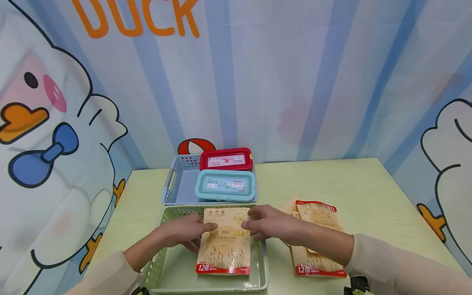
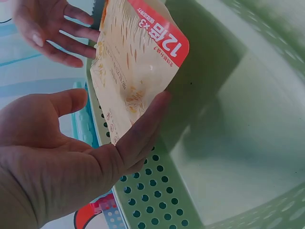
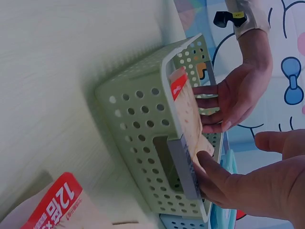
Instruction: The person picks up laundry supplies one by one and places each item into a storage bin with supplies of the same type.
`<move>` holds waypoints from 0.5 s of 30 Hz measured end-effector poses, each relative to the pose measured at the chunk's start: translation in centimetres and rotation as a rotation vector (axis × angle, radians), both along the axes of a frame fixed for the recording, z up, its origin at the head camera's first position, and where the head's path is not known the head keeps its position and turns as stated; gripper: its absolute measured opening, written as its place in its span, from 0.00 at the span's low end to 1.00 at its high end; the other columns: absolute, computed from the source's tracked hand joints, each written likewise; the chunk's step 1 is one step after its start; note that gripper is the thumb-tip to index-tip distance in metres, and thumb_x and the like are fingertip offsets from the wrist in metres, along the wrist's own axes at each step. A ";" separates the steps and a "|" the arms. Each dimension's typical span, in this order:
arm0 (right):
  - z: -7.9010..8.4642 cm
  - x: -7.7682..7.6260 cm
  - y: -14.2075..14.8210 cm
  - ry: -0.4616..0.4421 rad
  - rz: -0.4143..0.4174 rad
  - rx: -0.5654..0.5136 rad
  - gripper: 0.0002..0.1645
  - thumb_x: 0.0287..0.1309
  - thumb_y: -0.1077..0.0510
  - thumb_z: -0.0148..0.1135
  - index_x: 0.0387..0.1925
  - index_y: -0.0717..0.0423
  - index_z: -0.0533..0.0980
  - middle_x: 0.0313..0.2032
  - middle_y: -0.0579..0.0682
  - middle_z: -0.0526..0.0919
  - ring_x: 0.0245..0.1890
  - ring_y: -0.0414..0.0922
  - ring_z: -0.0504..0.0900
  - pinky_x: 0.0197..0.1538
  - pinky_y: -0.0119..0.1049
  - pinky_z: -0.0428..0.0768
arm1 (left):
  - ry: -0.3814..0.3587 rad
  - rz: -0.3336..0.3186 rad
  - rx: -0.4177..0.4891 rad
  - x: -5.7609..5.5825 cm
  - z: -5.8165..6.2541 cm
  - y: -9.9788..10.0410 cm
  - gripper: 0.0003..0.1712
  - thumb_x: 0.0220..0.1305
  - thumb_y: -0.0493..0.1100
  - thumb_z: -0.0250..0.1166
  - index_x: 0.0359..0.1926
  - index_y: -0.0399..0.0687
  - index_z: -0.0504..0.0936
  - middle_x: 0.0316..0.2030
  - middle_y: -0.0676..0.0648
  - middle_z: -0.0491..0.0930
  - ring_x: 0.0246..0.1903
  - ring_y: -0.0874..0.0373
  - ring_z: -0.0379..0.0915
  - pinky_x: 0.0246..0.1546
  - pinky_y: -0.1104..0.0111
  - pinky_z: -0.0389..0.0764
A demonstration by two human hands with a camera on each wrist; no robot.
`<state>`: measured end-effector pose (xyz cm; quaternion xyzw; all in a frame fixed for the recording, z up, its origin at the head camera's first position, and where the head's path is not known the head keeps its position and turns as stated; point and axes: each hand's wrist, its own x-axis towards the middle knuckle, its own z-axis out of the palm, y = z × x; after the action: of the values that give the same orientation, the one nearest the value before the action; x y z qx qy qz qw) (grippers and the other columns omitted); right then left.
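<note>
A beige stand-up pouch (image 1: pixel 225 250) with a red bottom band lies between both hands, over the light green basket (image 1: pixel 173 270). My left hand (image 1: pixel 184 230) is at its left edge. In the left wrist view, its extended fingers touch the side of the pouch (image 2: pixel 133 71), while the thumb stands apart. At the opposite edge is my right hand (image 1: pixel 274 223), fingers fairly straight and thumb lifted off, as the right wrist view shows. In that view the pouch (image 3: pixel 187 109) sits tilted inside the basket's rim.
Several similar pouches (image 1: pixel 318 215) lie overlapping on the table, right of the basket and partly behind my right forearm. Behind the green basket stands a blue basket (image 1: pixel 184 182), holding a red box (image 1: pixel 239 164) and a teal box (image 1: pixel 225 180). A duck-print curtain (image 1: pixel 265 82) hangs behind.
</note>
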<state>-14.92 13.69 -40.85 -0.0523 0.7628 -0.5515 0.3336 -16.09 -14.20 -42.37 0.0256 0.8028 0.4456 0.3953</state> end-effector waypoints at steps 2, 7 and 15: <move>0.2 0.3 -0.2 -0.025 -0.009 -0.022 0.46 0.70 0.52 0.68 0.78 0.68 0.58 0.69 0.66 0.71 0.59 0.57 0.83 0.63 0.57 0.81 | -0.004 -0.002 0.000 0.1 -0.2 0.1 0.23 0.81 0.53 0.58 0.52 0.35 0.86 0.40 0.43 0.90 0.38 0.49 0.89 0.39 0.55 0.90; 0.3 1.2 -0.9 -0.041 -0.047 -0.027 0.52 0.69 0.50 0.70 0.81 0.64 0.52 0.76 0.70 0.59 0.69 0.61 0.73 0.69 0.64 0.72 | -0.001 -0.010 -0.019 0.3 -0.6 0.6 0.22 0.81 0.53 0.59 0.52 0.37 0.85 0.38 0.44 0.90 0.37 0.49 0.89 0.38 0.56 0.90; -0.5 2.0 -2.4 -0.007 -0.134 0.016 0.48 0.68 0.49 0.70 0.78 0.64 0.59 0.77 0.67 0.61 0.75 0.66 0.62 0.72 0.67 0.67 | 0.010 -0.013 -0.004 0.4 -1.2 0.9 0.22 0.81 0.51 0.59 0.59 0.36 0.81 0.38 0.44 0.90 0.36 0.47 0.90 0.38 0.54 0.90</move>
<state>-12.89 11.33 -41.34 0.0036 0.7677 -0.5668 0.2989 -15.70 -13.27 -43.59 0.0321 0.8055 0.4411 0.3945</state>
